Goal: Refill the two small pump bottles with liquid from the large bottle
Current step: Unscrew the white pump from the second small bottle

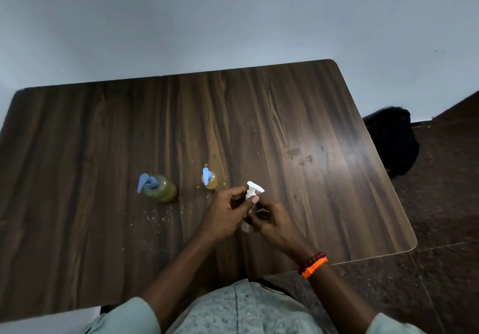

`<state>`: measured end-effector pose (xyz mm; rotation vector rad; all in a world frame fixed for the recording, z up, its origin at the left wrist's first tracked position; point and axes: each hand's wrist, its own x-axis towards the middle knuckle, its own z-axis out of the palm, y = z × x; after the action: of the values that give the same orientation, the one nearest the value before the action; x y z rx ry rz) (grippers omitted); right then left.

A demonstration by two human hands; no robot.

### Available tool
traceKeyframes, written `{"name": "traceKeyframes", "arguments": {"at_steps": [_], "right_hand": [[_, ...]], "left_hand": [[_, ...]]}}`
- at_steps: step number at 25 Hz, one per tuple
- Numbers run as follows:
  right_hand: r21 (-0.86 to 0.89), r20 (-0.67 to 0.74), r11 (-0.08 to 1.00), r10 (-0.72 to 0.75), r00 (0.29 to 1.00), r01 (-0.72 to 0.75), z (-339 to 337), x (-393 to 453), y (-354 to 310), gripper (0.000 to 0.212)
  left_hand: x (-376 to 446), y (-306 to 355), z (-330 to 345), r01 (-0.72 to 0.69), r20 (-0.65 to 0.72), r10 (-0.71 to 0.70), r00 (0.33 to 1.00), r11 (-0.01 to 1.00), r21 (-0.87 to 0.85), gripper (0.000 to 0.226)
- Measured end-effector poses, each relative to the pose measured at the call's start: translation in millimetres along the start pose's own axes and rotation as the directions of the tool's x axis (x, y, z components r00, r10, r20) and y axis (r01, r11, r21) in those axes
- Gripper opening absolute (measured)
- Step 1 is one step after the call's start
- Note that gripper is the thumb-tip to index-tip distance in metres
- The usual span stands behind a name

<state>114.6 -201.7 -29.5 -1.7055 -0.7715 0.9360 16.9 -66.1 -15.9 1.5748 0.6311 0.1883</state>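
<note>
The wooden table (pixel 298 126) carries everything. Left of the hands and well apart stands the large blue-pump bottle (pixel 159 188) of amber liquid; nearer, just beyond the left hand (pixel 225 214), the small blue-pump bottle (pixel 210 179). Both hands grip the clear small bottle (pixel 246 226): left fingers pinching its white pump (pixel 253 191), right hand (pixel 270 221) wrapped round the body. Probably unscrewing; hold the body steady and upright, twisting only the collar.

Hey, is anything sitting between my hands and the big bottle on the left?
Nothing visible. Both hands, left and right, are on the white-pump bottle. The big bottle stands apart to the left on bare table. The small blue-pump bottle stands farther back, off that path.
</note>
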Motion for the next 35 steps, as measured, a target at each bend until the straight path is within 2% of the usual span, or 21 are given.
{"name": "traceKeyframes", "arguments": {"at_steps": [3, 5, 10, 12, 14, 16, 19, 20, 22, 24, 27, 29, 31, 33, 35], "right_hand": [[0.050, 0.033, 0.999, 0.011, 0.999, -0.013, 18.9, -22.8, -10.0, 0.006], [0.042, 0.004, 0.999, -0.002, 1.000, 0.001, 35.6, -38.1, -17.6, 0.010], [-0.136, -0.119, 0.988, -0.094, 0.988, 0.078, 69.4, -62.4, -34.2, 0.010], [-0.132, -0.094, 0.990, -0.068, 0.993, 0.056, 77.3, -69.4, -39.8, 0.005], [-0.184, -0.053, 0.979, -0.098, 0.994, 0.087, 85.6, -76.6, -49.3, 0.015], [-0.172, -0.059, 0.980, -0.117, 0.991, 0.105, 88.6, -77.8, -58.8, 0.014], [-0.030, -0.037, 0.999, -0.043, 0.998, 0.042, 81.4, -79.8, -63.3, 0.017], [-0.016, -0.019, 0.999, -0.028, 0.999, 0.028, 78.6, -81.2, -63.4, 0.019], [0.009, -0.016, 1.000, -0.017, 1.000, 0.017, 78.4, -83.7, -64.6, 0.023], [-0.006, -0.045, 1.000, -0.018, 0.999, 0.018, 83.0, -82.6, -65.1, 0.023], [-0.051, -0.044, 0.998, -0.029, 0.999, 0.027, 87.9, -81.4, -64.7, 0.015], [-0.024, -0.043, 1.000, -0.014, 0.999, 0.013, 85.8, -81.0, -65.5, 0.016], [0.027, -0.025, 1.000, 0.010, 1.000, -0.009, 79.6, -79.4, -64.4, 0.019], [0.105, 0.008, 0.993, 0.061, 0.998, -0.062, 73.1, -77.9, -61.6, 0.022], [0.141, 0.031, 0.986, 0.089, 0.996, -0.092, 71.7, -78.8, -58.1, 0.023]], "left_hand": [[-33.3, 4.0, -15.0, 0.029, 0.049, -0.023, 0.999, 0.993, -0.118, 0.020], [-56.0, 8.7, -22.6, 0.015, 0.020, -0.012, 1.000, 0.988, -0.153, 0.022], [-97.3, 18.4, -28.8, -0.022, -0.241, -0.013, 0.970, 0.990, -0.140, 0.021], [-106.9, 17.2, -28.0, -0.049, -0.367, 0.020, 0.930, 0.996, -0.069, 0.027], [-114.6, 16.2, -27.4, -0.046, -0.416, 0.025, 0.909, 0.998, -0.039, 0.036], [-114.4, 18.9, -34.0, -0.025, -0.346, -0.033, 0.938, 0.986, -0.162, 0.031], [-116.3, 20.5, -45.3, 0.009, -0.093, -0.046, 0.995, 0.930, -0.366, 0.032], [-118.3, 21.2, -46.6, 0.008, -0.085, -0.044, 0.995, 0.922, -0.387, 0.030], [-120.6, 23.5, -45.4, 0.009, -0.214, -0.089, 0.973, 0.937, -0.349, 0.031], [-116.6, 21.9, -37.3, 0.002, -0.352, -0.100, 0.931, 0.963, -0.270, 0.042], [-112.3, 19.0, -24.5, -0.008, -0.431, -0.103, 0.896, 0.968, -0.249, 0.054], [-112.4, 20.0, -26.8, 0.012, -0.358, -0.120, 0.926, 0.957, -0.289, 0.049], [-112.4, 21.1, -34.8, 0.053, -0.156, -0.118, 0.981, 0.928, -0.368, 0.043], [-114.2, 19.3, -45.0, 0.083, 0.035, -0.076, 0.997, 0.859, -0.504, 0.043], [-116.1, 17.9, -51.8, 0.091, 0.065, -0.067, 0.996, 0.846, -0.525, 0.041]]}}
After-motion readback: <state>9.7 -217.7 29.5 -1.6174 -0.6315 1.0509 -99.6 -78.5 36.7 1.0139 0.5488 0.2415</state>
